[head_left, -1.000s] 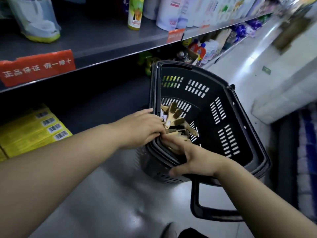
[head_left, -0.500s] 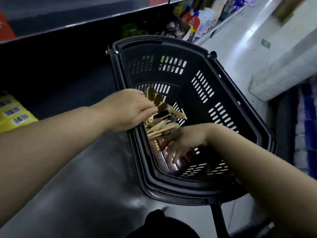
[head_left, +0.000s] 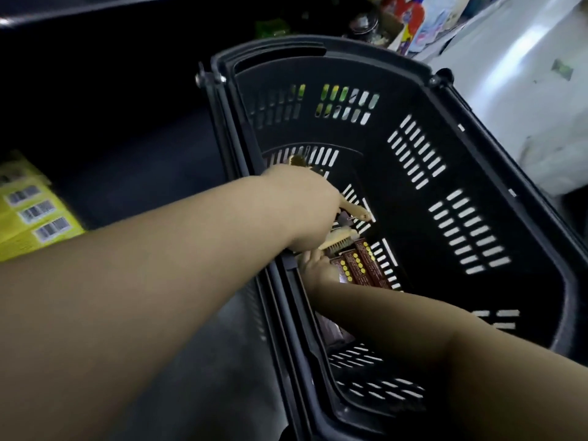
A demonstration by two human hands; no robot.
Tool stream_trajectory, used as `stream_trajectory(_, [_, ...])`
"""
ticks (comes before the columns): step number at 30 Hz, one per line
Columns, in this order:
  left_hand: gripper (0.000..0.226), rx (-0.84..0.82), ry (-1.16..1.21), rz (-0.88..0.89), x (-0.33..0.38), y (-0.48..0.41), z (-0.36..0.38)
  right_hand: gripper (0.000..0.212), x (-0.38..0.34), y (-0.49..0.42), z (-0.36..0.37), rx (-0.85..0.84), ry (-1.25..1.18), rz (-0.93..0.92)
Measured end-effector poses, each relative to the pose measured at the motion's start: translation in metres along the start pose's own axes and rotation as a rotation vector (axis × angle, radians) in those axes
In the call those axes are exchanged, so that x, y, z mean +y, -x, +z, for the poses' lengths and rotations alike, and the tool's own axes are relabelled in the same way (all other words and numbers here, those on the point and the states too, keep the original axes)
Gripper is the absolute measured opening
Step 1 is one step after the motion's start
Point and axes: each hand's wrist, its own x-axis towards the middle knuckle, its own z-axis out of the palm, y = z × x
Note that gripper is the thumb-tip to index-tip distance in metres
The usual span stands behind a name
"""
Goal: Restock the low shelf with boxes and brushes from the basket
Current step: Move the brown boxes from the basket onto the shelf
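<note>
I see both hands inside basket (head_left: 496, 148), close to its shelf-side wall. Grip: left hand (head_left: 302, 205) curled round bundle of brushes (head_left: 339, 241), handles poking out past knuckles. Just below it, right hand (head_left: 318, 267) rests against brown boxes (head_left: 359, 265); fingertips tucked under left wrist, so pinch or no pinch, I cannot tell. These lie flat on basket floor, long axis running away from me, immediately right of right hand, which is nearer. Target low shelf (head_left: 143, 173) lies left, beside yellow boxes (head_left: 35, 214)

Basket (head_left: 496, 173) right of the low shelf (head_left: 143, 179), boxes (head_left: 362, 265) and brushes (head_left: 339, 241) inside near its left wall.
</note>
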Motion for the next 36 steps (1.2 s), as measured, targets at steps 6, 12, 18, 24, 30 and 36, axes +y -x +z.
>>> stream_trajectory(6, [0.014,-0.069,-0.047,-0.07,0.005,0.0,0.003,0.045,0.005,0.004,-0.001,-0.028,0.016,-0.135])
stream_trajectory(12, [0.017,0.024,0.057,-0.101,0.008,0.007,0.01,0.047,0.028,0.005,-0.059,-0.272,-0.31,-0.127])
stream_trajectory(18, [0.033,0.347,0.478,-0.207,-0.001,0.003,0.003,0.035,0.078,0.03,-0.175,-0.429,-1.4,-0.208])
stream_trajectory(24, [0.07,0.258,0.843,-0.295,-0.002,-0.002,-0.009,0.05,0.112,0.052,-0.215,-0.42,-1.498,-0.527])
stream_trajectory(30, [0.05,0.153,1.192,-0.357,-0.002,-0.008,-0.012,0.037,0.105,0.036,-0.187,-0.227,-1.965,-0.486])
stream_trajectory(36, [0.053,0.385,0.926,-0.317,0.011,-0.01,0.002,0.02,0.076,0.017,-0.079,-0.258,-0.366,-0.215])
